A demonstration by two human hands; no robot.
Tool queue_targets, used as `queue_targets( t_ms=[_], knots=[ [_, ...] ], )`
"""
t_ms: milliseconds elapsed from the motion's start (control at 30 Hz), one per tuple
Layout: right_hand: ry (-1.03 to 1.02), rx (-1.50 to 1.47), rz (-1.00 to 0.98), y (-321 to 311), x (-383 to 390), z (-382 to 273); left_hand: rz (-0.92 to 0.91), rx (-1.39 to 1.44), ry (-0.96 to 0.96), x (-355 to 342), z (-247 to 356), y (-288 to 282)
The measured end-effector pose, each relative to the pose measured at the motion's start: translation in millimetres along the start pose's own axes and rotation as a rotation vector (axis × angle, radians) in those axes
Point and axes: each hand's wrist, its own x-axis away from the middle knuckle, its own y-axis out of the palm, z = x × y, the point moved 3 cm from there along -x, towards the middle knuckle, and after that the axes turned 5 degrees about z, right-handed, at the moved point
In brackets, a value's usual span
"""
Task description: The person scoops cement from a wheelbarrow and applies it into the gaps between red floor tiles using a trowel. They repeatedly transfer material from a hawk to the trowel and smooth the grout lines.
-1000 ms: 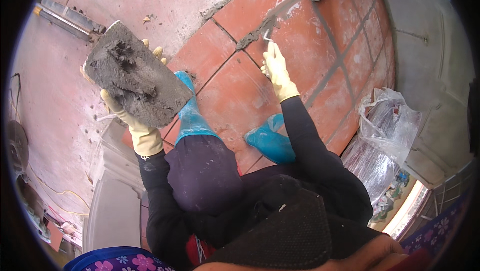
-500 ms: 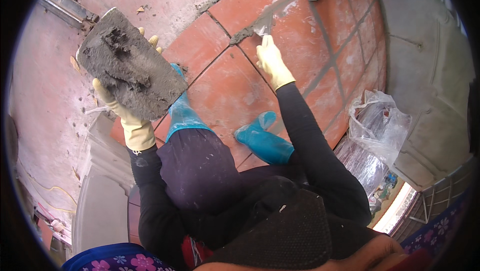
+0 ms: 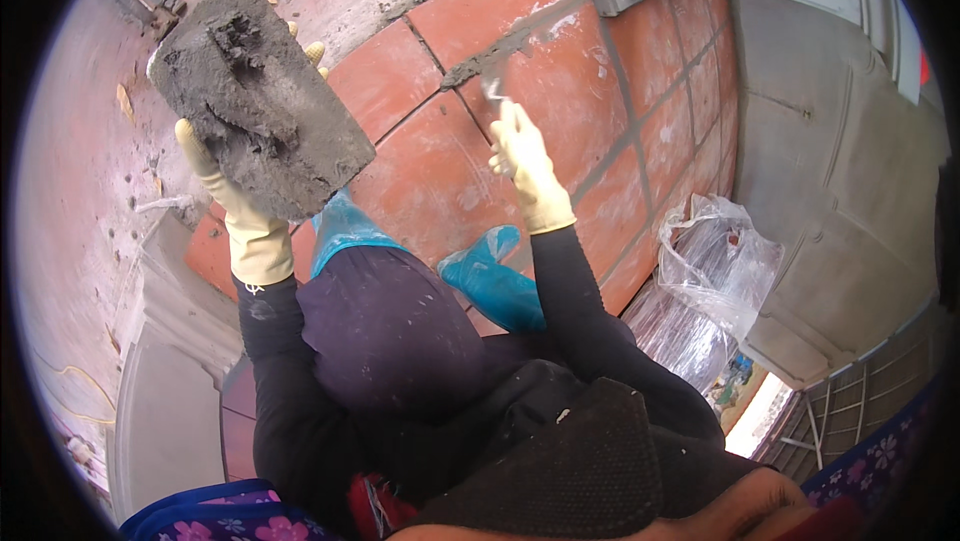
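My left hand (image 3: pixel 250 231), in a cream rubber glove, supports a rectangular board (image 3: pixel 325 146) smeared with wet grey mortar (image 3: pixel 240 66). Its thumb lies along the near edge, and fingertips show at the far edge. In my right hand (image 3: pixel 532 176), gloved alike, is a small trowel (image 3: pixel 494 91) whose blade is blurred by motion. That blade is over the red tiles (image 3: pixel 570 81), just on my side of a joint with a ridge of grey mortar (image 3: pixel 475 69) on it. Whether the blade touches the tile, I cannot tell.
My teal boots (image 3: pixel 495 281) stand on the tiles. Clear plastic sheeting (image 3: pixel 720 261) lies at the right, beside a grey panelled wall (image 3: pixel 810 191). A grey moulded pillar base (image 3: pixel 175 351) is at the lower left. Rough pinkish concrete (image 3: pixel 90 141) borders the tiles on the left.
My right hand and the trowel have pulled back toward me and slightly left, off the mortar-filled joint. The board stays in my left hand. The whole view has shifted a little.
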Motion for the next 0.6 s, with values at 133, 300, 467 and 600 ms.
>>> queue_targets(
  t_ms=[133,300,467,600],
  knots=[
    [0.035,-0.077,0.133,-10,-45,-4,0.019,-0.028,0.022,-2,3,-4],
    [0.110,0.007,0.096,25,-38,13,0.022,-0.014,0.025,-4,4,-5],
    [0.093,0.063,0.039,33,-2,19,0.063,-0.050,0.024,-4,5,-5],
    [0.043,0.191,0.107,15,-19,23,0.078,-0.068,0.033,-3,4,-6]
  ],
)
